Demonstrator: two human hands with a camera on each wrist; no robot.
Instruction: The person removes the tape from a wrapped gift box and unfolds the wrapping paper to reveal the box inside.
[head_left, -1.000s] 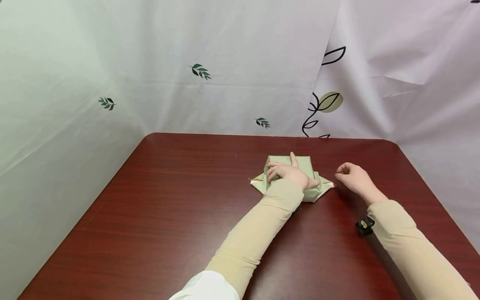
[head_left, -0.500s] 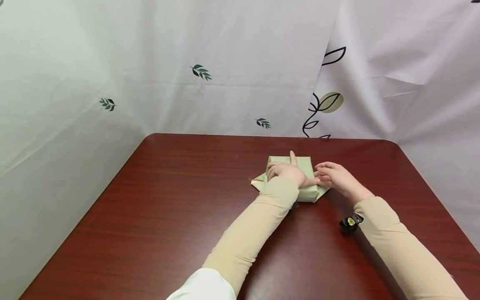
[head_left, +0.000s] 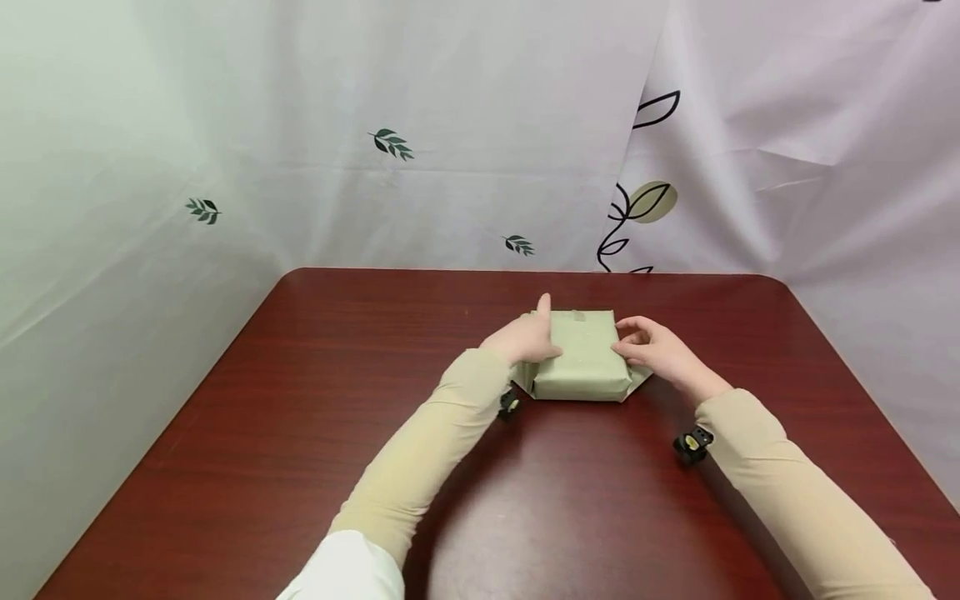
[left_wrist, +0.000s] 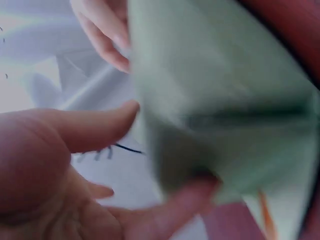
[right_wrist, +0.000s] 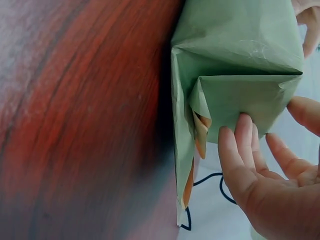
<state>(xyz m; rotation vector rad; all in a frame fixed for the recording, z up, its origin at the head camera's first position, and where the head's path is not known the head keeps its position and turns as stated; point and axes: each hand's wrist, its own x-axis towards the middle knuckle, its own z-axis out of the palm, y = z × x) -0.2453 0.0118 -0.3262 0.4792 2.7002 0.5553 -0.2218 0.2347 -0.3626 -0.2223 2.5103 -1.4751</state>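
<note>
A box-shaped package (head_left: 585,358) wrapped in pale green paper lies on the table, with a small strip (head_left: 579,316) at the far edge of its top. At its left end is my left hand (head_left: 521,337), thumb by the top edge and a finger against the end in the blurred left wrist view. My right hand (head_left: 662,354) is at the other end. In the right wrist view its fingertips touch a folded end flap (right_wrist: 245,97), and the thumb reaches the top edge. Below that flap, a pointed lower flap (right_wrist: 182,165) with orange-brown edges sticks out flat.
The dark red wooden table (head_left: 337,400) extends around the package. White curtains (head_left: 450,125) with leaf prints hang behind and beside it. Small black cameras (head_left: 692,446) sit at both wrists.
My left hand has shifted left, off the top of the package to its left end. My right hand has come in from the right and now touches the right end.
</note>
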